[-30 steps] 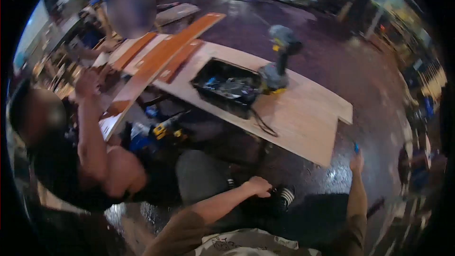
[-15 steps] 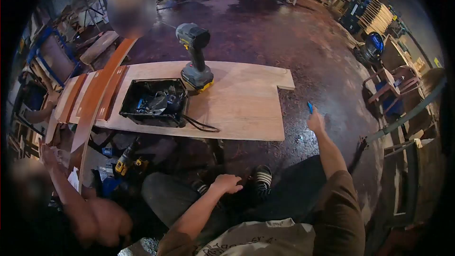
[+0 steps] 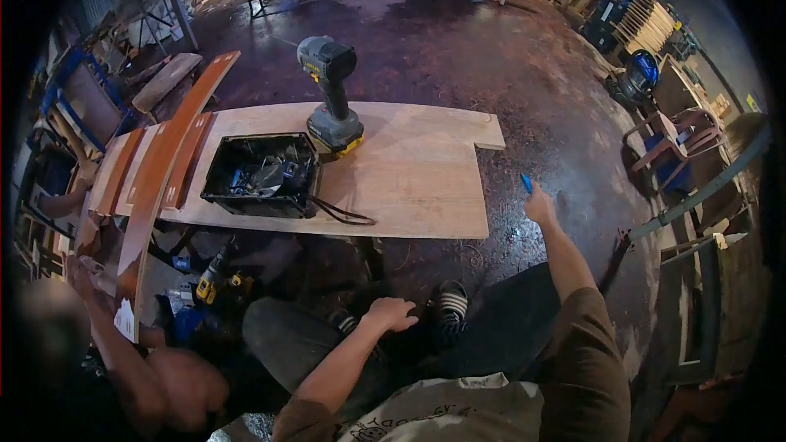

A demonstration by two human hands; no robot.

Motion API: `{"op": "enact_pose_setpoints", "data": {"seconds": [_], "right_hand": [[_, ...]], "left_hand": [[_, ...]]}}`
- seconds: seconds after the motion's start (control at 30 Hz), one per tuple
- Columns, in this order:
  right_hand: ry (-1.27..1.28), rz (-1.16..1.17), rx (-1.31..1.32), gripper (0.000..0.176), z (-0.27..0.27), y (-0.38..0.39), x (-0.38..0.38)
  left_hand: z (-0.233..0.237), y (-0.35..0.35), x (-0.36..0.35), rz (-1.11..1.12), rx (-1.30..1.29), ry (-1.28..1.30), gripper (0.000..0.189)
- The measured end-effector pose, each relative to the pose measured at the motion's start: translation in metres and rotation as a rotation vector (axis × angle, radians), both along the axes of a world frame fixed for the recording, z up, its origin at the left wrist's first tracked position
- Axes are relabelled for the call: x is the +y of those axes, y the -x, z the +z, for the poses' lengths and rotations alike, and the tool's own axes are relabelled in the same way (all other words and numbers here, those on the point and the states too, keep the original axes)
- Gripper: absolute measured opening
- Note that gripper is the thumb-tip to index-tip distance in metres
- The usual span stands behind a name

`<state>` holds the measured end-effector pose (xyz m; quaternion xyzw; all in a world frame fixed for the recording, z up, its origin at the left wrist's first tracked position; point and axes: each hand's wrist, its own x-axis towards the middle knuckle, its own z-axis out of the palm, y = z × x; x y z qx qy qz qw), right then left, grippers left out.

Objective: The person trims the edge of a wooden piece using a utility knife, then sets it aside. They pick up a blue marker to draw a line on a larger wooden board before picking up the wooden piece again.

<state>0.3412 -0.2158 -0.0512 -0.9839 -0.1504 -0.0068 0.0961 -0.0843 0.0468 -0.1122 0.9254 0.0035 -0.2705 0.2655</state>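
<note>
My left hand [image 3: 390, 313] rests near my knee, fingers curled loosely, with nothing in it. My right hand [image 3: 538, 205] is raised to the right of the plywood board [image 3: 409, 176] and grips a small blue pen-like object [image 3: 526, 184]. A grey cordless drill [image 3: 329, 98] stands upright on the board beside a black box of tools [image 3: 260, 175]. At the left, another person's hand [image 3: 82, 272] holds a long reddish wood strip [image 3: 164, 172] that leans across the board's left end.
More reddish strips [image 3: 123, 168] lie on the board's left end. A yellow drill [image 3: 214, 278] lies on the floor under the board. Chairs [image 3: 675, 143] and a blue helmet [image 3: 643, 74] stand at the right. Wet dark floor surrounds the board.
The view swung from tilted to level. The other person's strip shifted slightly. My right hand with the blue object stays raised; my left hand stays by my knee.
</note>
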Motion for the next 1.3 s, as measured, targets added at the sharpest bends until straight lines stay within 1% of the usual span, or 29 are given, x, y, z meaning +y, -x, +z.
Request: {"op": "enact_pose_setpoints", "data": {"seconds": [0.13,0.23,0.5,0.7,0.8,0.93,1.1,1.2,1.3], "right_hand": [[-0.013,0.0,0.015,0.052,0.005,0.006,0.001],[-0.026,-0.006,0.012,0.056,0.003,0.005,-0.002],[-0.017,0.0,0.037,0.05,-0.002,0.001,-0.004],[0.018,-0.02,0.054,0.051,0.001,0.004,-0.001],[0.047,-0.009,0.064,0.051,0.003,0.003,0.0],[0.04,-0.01,0.066,0.05,-0.001,0.001,-0.001],[0.005,0.06,0.017,0.051,-0.016,-0.008,-0.009],[0.009,0.025,0.069,0.052,-0.005,-0.002,-0.005],[0.003,0.001,0.065,0.054,-0.007,-0.003,-0.003]], "left_hand": [[0.003,-0.001,0.0,-0.006,0.009,-0.006,0.054],[0.005,-0.001,0.0,-0.002,0.018,0.0,0.054],[0.001,0.0,0.001,-0.003,0.012,0.002,0.054],[0.004,-0.001,0.0,-0.013,0.0,0.0,0.053],[0.009,-0.002,0.0,-0.015,0.037,-0.01,0.052],[0.003,-0.001,-0.001,-0.005,0.004,-0.008,0.052],[-0.001,0.0,0.0,-0.002,-0.027,-0.001,0.051],[0.006,0.0,0.0,0.006,-0.026,-0.004,0.05],[0.008,-0.001,0.0,0.003,0.0,-0.012,0.049]]}}
